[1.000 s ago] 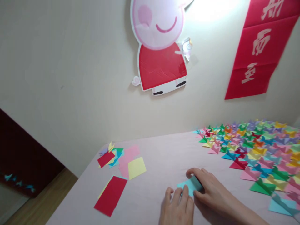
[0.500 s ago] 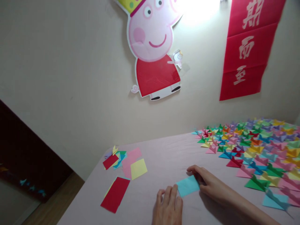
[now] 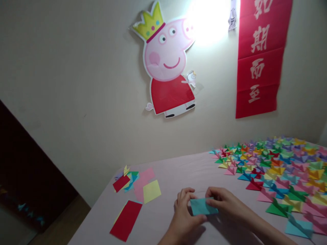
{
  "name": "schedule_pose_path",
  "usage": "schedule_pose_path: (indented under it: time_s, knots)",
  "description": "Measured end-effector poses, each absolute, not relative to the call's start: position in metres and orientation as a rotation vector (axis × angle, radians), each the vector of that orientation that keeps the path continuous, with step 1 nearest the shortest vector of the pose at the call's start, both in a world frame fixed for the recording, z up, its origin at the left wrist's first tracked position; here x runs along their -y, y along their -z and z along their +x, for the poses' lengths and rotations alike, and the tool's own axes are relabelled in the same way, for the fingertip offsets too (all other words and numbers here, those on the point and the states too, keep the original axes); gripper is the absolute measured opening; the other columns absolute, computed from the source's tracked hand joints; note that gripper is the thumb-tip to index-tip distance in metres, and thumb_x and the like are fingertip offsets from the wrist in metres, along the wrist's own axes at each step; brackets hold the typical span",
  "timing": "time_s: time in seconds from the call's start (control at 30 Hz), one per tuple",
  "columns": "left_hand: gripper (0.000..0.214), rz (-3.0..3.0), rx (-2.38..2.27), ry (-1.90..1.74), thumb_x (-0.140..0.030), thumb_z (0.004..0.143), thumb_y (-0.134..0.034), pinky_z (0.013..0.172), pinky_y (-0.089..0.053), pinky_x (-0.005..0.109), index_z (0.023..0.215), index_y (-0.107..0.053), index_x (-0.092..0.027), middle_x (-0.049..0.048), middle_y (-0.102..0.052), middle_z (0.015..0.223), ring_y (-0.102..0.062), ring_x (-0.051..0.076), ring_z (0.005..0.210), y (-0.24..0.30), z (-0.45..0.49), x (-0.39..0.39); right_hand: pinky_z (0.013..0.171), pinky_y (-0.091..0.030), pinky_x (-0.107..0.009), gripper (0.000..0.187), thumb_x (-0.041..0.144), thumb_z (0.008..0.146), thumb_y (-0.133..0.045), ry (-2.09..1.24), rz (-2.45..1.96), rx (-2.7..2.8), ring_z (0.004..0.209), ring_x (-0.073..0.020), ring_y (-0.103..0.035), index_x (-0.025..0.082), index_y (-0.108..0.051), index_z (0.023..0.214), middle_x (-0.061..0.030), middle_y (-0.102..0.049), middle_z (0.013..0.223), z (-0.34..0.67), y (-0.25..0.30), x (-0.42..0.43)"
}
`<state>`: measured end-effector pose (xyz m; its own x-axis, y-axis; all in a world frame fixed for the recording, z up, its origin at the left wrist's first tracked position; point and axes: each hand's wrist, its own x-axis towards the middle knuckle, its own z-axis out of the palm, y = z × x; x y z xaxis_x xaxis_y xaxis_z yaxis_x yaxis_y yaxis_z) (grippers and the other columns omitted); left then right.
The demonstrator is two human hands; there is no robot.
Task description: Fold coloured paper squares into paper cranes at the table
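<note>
Over the table (image 3: 178, 170), your right hand (image 3: 226, 201) is pinching blue paper (image 3: 200, 207), left hand (image 3: 182, 214) seemingly half-closed on its end; keep edges even.

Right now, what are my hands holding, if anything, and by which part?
A light blue paper rectangle: your left hand holds it at its left end, and your right hand pinches it near the upper right corner.

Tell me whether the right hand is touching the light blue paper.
Touching: the head view shows the right hand gripping the light blue paper, thumb across its face.
</note>
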<state>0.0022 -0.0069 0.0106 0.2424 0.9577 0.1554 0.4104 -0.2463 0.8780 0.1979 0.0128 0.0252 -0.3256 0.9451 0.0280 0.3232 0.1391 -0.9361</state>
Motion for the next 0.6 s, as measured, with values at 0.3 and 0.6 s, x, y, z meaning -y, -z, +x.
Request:
schedule_pose_path:
  time_s: [0.3, 0.6]
  knots:
    - [0.046, 1.039, -0.908, -1.296, -0.058, 0.071, -0.075, 0.065, -0.038, 0.023, 0.078, -0.056, -0.017, -0.0029, -0.053, 0.067, -0.047, 0.012, 0.064, -0.009, 0.001, -0.035, 0.061, -0.046, -0.029, 0.041, 0.061, 0.072, -0.068, -1.255, -0.939, 1.35, 0.065, -0.0172, -0.057, 0.021, -0.057, 0.076, 0.0021, -0.057, 0.068, 0.176, -0.022, -0.042]
    - [0.064, 1.035, -0.997, -1.348, -0.059, 0.072, -0.076, 0.062, -0.042, 0.023, 0.116, -0.046, -0.023, -0.002, -0.059, 0.08, -0.056, 0.015, 0.07, -0.007, 0.0, -0.036, 0.074, -0.051, -0.032, 0.025, 0.038, 0.082, -0.059, -0.911, -1.016, 1.659, 0.078, -0.0191, -0.059, 0.021, -0.07, 0.097, -0.0047, -0.067, 0.089, 0.173, -0.011, -0.041]
